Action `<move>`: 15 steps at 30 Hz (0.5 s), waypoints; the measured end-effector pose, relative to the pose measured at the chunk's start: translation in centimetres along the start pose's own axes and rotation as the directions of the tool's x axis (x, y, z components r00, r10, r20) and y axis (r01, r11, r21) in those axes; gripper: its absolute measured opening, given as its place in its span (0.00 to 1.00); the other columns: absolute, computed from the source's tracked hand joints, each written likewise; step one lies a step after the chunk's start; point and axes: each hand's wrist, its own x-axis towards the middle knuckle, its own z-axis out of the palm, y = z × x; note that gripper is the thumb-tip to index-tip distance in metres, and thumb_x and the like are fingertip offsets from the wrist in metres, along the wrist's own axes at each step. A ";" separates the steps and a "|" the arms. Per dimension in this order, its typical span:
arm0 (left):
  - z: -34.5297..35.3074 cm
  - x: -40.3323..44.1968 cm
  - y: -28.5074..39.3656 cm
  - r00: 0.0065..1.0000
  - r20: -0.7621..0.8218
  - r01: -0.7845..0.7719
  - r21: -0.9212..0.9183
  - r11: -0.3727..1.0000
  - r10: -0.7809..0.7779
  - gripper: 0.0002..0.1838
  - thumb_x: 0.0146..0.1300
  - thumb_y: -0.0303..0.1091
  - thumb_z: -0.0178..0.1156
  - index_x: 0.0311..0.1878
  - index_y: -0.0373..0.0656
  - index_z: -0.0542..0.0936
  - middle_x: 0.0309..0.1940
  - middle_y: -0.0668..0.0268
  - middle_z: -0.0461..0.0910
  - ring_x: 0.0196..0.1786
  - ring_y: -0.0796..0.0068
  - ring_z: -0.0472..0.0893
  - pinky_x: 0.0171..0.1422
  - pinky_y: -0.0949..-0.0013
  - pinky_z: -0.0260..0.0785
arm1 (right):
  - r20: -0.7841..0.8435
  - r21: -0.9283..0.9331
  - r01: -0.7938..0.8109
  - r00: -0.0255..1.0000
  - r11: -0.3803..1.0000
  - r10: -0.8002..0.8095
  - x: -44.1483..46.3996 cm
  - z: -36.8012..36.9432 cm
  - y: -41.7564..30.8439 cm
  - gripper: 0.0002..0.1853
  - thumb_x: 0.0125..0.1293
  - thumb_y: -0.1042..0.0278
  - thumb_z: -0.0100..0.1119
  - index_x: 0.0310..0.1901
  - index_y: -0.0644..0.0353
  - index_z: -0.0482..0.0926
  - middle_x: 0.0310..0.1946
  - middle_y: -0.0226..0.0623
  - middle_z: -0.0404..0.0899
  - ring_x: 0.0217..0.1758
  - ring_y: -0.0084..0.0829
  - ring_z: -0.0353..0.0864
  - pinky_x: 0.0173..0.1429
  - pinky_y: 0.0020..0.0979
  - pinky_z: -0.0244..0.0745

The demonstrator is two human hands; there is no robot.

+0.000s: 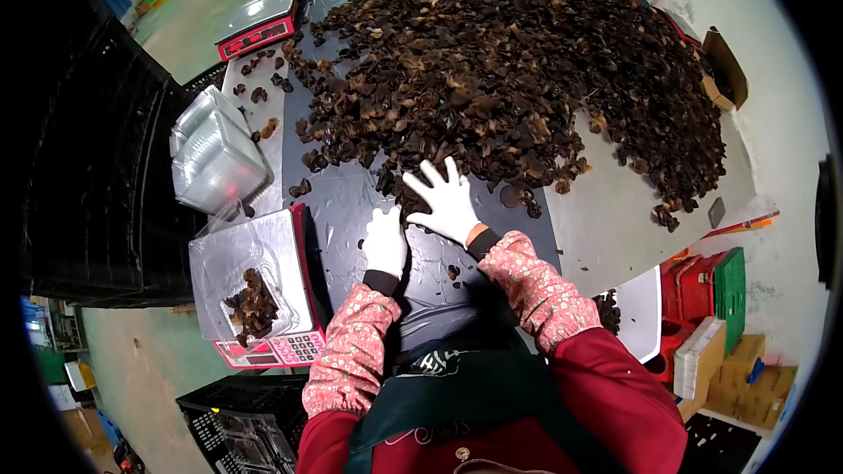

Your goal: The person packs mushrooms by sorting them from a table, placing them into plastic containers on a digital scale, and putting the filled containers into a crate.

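Note:
A large heap of dark brown wood ear mushrooms (492, 61) covers the far part of the table. My right hand (446, 204), in a white glove, lies at the heap's near edge with its fingers spread. Beside it, my gloved left hand (385, 244) has its fingers close together and curled. Dark pieces show between the two hands; what the left fingers hold, if anything, is hidden. To the left, a red and silver scale (299, 348) carries a clear plastic tray (285, 320) with a small portion of mushrooms inside.
Stacked clear trays (219, 154) stand behind the near scale. A second scale (259, 22) sits at the far left corner. Black crates (105, 158) rise along the left. A white tub (645, 312) and red crates (689, 294) are at the right.

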 end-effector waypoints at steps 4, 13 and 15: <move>-0.5 -0.9 -0.8 0.998 -0.047 0.034 -0.068 0.997 -0.038 0.07 0.64 0.27 0.55 0.45 0.46 0.74 0.41 0.52 0.73 0.38 0.45 0.81 0.40 0.50 0.75 | -0.161 0.072 0.200 0.969 0.977 -0.187 -1.2 1.9 0.0 0.26 0.57 0.48 0.67 0.56 0.45 0.78 0.51 0.31 0.75 0.58 0.39 0.71 0.51 0.44 0.69; -6.4 -6.5 -1.5 0.952 -0.234 0.025 -0.586 0.810 -0.199 0.13 0.63 0.20 0.60 0.50 0.40 0.77 0.42 0.63 0.75 0.39 0.73 0.79 0.40 0.72 0.75 | -0.250 0.235 0.284 0.942 0.930 -0.225 -2.9 1.1 2.1 0.23 0.48 0.70 0.66 0.50 0.46 0.81 0.47 0.30 0.79 0.49 0.36 0.79 0.43 0.35 0.81; -9.1 -8.5 -2.4 0.933 -0.151 0.117 -0.730 0.674 -0.326 0.14 0.61 0.21 0.60 0.50 0.41 0.78 0.41 0.62 0.76 0.41 0.70 0.79 0.48 0.70 0.72 | -0.322 0.390 0.185 0.945 0.902 -0.055 -2.5 0.0 2.2 0.20 0.50 0.72 0.66 0.49 0.50 0.83 0.48 0.34 0.80 0.53 0.37 0.79 0.53 0.35 0.79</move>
